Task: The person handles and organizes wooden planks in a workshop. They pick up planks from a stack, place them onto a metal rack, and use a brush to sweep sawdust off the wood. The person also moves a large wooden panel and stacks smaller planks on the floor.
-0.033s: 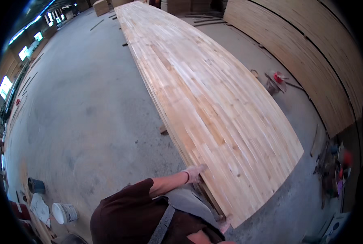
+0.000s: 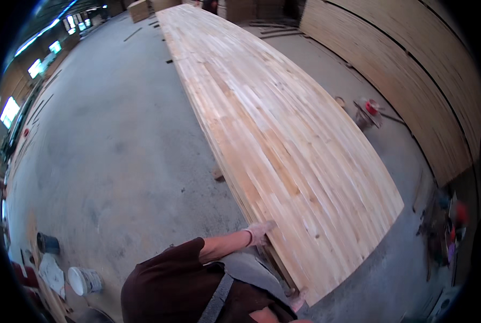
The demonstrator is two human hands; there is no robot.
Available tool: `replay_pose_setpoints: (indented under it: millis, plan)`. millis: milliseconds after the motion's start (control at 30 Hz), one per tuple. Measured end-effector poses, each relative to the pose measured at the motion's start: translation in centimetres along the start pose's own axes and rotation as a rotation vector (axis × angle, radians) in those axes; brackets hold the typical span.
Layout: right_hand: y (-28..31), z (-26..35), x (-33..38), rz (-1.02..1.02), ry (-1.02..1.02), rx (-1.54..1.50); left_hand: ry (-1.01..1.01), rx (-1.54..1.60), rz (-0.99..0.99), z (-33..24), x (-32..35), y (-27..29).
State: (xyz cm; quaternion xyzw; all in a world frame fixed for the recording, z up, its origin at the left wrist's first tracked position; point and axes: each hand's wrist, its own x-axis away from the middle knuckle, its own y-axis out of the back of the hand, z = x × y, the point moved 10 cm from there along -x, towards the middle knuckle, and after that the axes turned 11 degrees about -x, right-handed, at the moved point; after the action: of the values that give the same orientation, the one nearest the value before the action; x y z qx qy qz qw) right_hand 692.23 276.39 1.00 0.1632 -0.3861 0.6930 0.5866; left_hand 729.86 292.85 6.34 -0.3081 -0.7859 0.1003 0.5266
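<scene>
A long panel of pale glued wood strips (image 2: 283,140) lies on a stack of similar panels and runs from my body to the far end. My left hand (image 2: 260,232), in a whitish glove, grips the panel's left long edge, fingers over the top face. Around the near corner of the same panel closes my right hand (image 2: 298,299), partly hidden by my apron and body. Below the top panel, the layered stack side (image 2: 227,175) shows along the left.
Tall stacks of wood panels (image 2: 402,81) stand at the right. A white bucket (image 2: 84,281) and a dark bucket (image 2: 48,244) are on the floor at lower left. A wood block (image 2: 217,173) juts out under the stack. Assorted tools (image 2: 445,231) lie at the right.
The whole view has shifted slightly. Both hands keep the same place on the panel.
</scene>
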Motion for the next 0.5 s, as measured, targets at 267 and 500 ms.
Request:
replay_pose_setpoints:
  millis: [267,500]
  plan:
    - [1.0,-0.9,-1.8,0.004,-0.134,-0.039,0.053,-0.095,-0.189,0.4,-1.3,0.3]
    - [-2.3,-1.8,-2.8,0.102,-0.171,-0.062,-0.094,-0.249,0.087,0.3,-4.6,3.5]
